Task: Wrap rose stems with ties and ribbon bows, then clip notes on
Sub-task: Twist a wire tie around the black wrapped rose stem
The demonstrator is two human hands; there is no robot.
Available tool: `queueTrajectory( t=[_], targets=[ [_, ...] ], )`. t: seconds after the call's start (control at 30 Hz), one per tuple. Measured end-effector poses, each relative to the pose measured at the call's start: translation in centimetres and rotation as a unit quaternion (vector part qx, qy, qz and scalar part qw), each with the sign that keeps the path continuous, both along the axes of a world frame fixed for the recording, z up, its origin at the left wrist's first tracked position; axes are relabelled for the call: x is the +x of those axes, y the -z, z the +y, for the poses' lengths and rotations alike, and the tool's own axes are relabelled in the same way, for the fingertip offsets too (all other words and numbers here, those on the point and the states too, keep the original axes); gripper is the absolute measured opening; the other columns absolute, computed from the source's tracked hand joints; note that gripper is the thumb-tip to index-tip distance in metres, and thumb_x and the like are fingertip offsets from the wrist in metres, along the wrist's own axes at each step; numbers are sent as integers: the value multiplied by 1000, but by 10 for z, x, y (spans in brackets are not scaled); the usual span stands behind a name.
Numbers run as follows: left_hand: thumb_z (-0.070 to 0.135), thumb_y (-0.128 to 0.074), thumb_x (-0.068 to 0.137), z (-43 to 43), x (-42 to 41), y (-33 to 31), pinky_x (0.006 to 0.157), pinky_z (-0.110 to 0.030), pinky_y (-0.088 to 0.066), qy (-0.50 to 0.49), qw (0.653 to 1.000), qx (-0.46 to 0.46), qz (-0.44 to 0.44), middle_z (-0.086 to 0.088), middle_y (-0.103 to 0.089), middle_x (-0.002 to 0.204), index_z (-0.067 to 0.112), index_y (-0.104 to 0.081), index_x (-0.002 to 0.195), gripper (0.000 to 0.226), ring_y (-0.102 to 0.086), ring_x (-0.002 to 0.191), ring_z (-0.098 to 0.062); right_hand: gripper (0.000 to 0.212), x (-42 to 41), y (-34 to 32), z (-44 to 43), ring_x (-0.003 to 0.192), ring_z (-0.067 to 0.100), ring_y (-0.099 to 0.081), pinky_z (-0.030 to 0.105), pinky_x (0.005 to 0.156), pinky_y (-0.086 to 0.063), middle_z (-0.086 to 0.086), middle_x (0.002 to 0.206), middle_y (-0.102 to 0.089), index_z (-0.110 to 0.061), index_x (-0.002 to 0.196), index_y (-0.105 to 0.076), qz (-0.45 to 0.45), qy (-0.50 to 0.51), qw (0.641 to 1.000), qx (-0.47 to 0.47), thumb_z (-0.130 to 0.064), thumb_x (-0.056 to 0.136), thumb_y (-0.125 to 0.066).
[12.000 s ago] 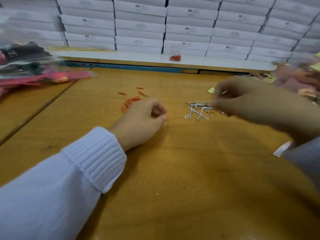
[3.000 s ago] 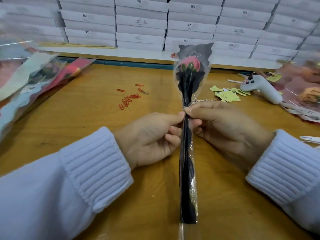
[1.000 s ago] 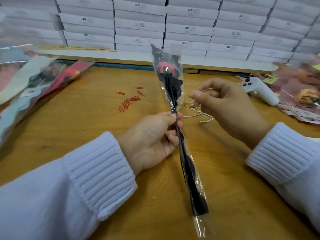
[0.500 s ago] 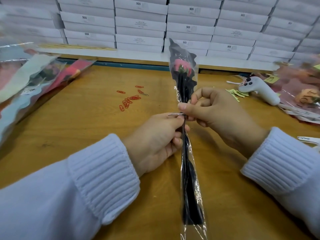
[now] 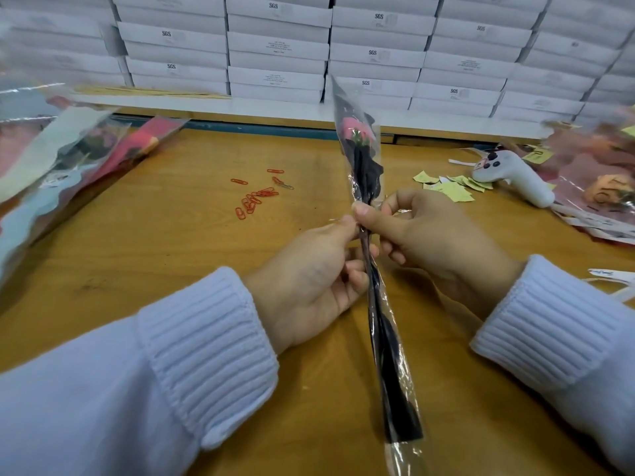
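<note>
Rose [image 5: 359, 132] top now leftward, stem [image 5: 378, 310] in left hand [image 5: 309, 280] and right hand [image 5: 429, 231] grip.

Soft, even and fairly bright light fills the scene, so the left hand [image 5: 309, 280] and right hand [image 5: 436, 235] cast only faint, diffuse shadows on the wooden table [image 5: 171, 252] under them. White glare streaks the cellophane sleeve [image 5: 383, 338] below the hands. The wide lens bows the stacked white boxes [image 5: 275, 46] beyond the hands, and the wrapped flowers [image 5: 51, 159] far to their left smear into blur.
</note>
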State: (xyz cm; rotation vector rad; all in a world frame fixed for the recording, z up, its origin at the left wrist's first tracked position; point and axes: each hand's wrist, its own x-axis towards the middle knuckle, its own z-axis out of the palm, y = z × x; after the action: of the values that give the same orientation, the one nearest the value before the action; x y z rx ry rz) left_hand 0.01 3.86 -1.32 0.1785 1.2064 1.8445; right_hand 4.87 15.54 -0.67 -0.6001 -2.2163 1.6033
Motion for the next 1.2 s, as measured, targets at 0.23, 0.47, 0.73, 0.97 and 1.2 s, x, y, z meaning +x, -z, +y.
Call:
queueTrajectory(
  t=[0.23,0.47,0.73,0.97,1.2],
  targets=[
    [24,-39,102,0,-4,0,30,-11,-27,-39,999,-14,4,-4,-48,59,10,-54,103,20,-29,37,-4,17,9,-11,8,47,5,-48,16,45,-38,-2,57,-60,-13,72,-66,-21,-96,995,-27,-17,88,-62],
    [23,-43,101,-1,-1,2,33,-10,-26,-14,997,-23,74,0,-48,57,8,-57,96,21,-30,39,-2,11,10,-10,7,49,5,-52,17,49,-40,1,60,-64,-7,79,-68,-10,-82,997,3,-7,88,-62],
    [20,-42,101,0,-2,1,31,-11,-23,-18,997,-20,68,0,-47,55,8,-54,90,20,-28,37,-2,11,10,-9,6,49,5,-54,17,49,-42,2,61,-66,-7,78,-68,3,-90,995,30,-6,88,-62],
    [12,-43,100,-1,-4,1,28,-9,-17,-28,997,2,78,3,-45,47,9,-53,76,26,-30,28,-1,11,11,-10,6,55,4,-57,13,50,-44,3,70,-67,-5,87,-68,-2,-113,993,41,-4,90,-58],
    [11,-41,100,-1,-4,-1,26,-8,-19,-39,998,45,28,3,-46,47,6,-59,102,19,-33,27,-1,15,7,-4,3,50,4,-48,13,46,-40,-5,59,-62,-3,80,-64,-34,-104,988,-105,-5,92,-55]
  ],
)
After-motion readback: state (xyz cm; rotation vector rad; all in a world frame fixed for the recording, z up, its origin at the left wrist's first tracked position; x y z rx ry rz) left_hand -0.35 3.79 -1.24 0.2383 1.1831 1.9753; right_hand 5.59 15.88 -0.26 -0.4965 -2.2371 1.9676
